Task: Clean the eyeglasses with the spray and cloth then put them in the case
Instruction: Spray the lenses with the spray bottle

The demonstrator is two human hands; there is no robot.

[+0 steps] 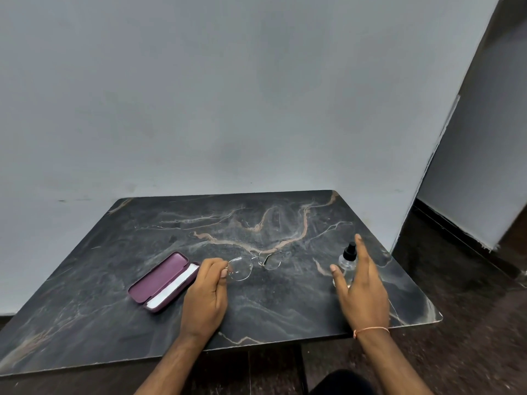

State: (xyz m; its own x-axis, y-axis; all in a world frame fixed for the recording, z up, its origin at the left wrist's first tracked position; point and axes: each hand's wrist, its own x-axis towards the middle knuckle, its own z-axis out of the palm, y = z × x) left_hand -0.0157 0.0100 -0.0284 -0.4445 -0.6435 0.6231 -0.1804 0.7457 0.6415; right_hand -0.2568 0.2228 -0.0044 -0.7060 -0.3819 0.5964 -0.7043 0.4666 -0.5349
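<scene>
Now the left hand (206, 283) pinches the glasses (253, 265) by one lens rim; right hand (360, 283), fingers spread, nears the spray (347, 266). Grasp its body upright, nozzle facing lenses.

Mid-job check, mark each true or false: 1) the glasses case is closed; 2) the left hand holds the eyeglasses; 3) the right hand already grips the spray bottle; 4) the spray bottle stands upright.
1) False: the purple case lies open, a white cloth inside.
2) True: the left hand pinches the eyeglasses at one lens rim.
3) False: the right hand is open beside the spray bottle, fingers not curled round it.
4) True: it stands upright on the marble table.
</scene>
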